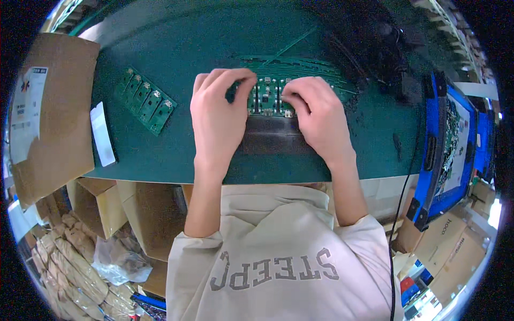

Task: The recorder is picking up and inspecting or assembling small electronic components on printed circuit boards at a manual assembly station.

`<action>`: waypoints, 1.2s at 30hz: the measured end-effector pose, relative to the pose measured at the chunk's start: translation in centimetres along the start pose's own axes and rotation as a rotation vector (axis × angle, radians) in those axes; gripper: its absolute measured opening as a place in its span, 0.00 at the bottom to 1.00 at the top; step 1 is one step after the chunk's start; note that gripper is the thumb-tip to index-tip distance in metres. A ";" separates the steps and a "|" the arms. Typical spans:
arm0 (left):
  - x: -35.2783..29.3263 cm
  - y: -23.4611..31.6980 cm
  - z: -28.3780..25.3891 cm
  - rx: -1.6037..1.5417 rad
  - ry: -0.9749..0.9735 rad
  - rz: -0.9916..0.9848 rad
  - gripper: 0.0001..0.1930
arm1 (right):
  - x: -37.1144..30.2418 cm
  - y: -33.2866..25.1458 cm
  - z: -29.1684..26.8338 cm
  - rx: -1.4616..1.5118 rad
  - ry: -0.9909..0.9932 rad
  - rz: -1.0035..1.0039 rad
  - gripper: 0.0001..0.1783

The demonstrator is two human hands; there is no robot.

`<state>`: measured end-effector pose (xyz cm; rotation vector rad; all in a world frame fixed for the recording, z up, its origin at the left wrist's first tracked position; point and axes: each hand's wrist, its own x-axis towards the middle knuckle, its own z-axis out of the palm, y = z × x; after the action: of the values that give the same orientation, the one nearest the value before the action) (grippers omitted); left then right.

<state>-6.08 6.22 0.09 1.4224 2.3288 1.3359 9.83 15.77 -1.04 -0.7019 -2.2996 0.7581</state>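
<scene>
A green circuit board panel (266,96) with small silver connectors and dark slots lies in front of me, between my two hands. My left hand (218,109) is closed, thumb and forefinger pinching the panel's left end. At the opposite end, the bent fingers of my right hand (320,117) are pinched on the board. My fingers hide both ends of it. Right along the panel's near edge sits a black block (273,134), partly behind my wrists.
Another circuit board panel (145,101) lies left on the green mat (160,155), near a white strip (102,135) and a cardboard box (59,107). Thin green strips (300,64) are scattered beyond my hands. Blue trays (447,150) holding boards stand at right; a black cable (399,224) hangs nearby.
</scene>
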 end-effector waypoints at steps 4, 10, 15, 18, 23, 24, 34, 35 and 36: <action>1.4 -0.9 0.3 0.027 0.028 0.007 0.09 | 0.4 -0.7 -0.4 0.038 0.076 0.092 0.05; 0.5 -1.0 0.7 -0.024 0.064 -0.049 0.12 | 0.2 -0.6 -0.7 0.053 -0.069 0.011 0.06; -2.0 -1.2 -0.4 0.013 0.159 -0.092 0.14 | 0.0 -0.1 -0.1 0.068 -0.057 0.041 0.06; -4.5 -0.8 -1.4 0.087 0.077 -0.121 0.17 | 0.1 -0.2 -0.6 0.066 -0.092 0.099 0.09; -5.4 -0.5 -1.2 0.104 0.035 -0.115 0.19 | 0.4 -0.4 -0.9 0.149 -0.017 0.110 0.09; -5.4 -0.5 -1.2 0.097 0.031 -0.105 0.19 | 0.5 -0.3 -1.1 0.172 0.016 0.107 0.08; -6.0 -1.5 -0.7 0.057 0.092 -0.017 0.19 | -1.8 -0.9 -4.7 0.176 0.161 0.516 0.14; -6.0 -1.7 -0.7 0.056 0.088 -0.020 0.19 | -2.2 -0.9 -4.7 0.174 0.158 0.520 0.14; -5.9 -1.7 -0.7 0.044 0.099 -0.018 0.18 | -2.6 -0.8 -4.7 0.083 0.130 0.464 0.15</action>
<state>-4.30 1.01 -2.67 1.3732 2.4414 1.3893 14.54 15.07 1.54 -1.2297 -1.9951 0.9738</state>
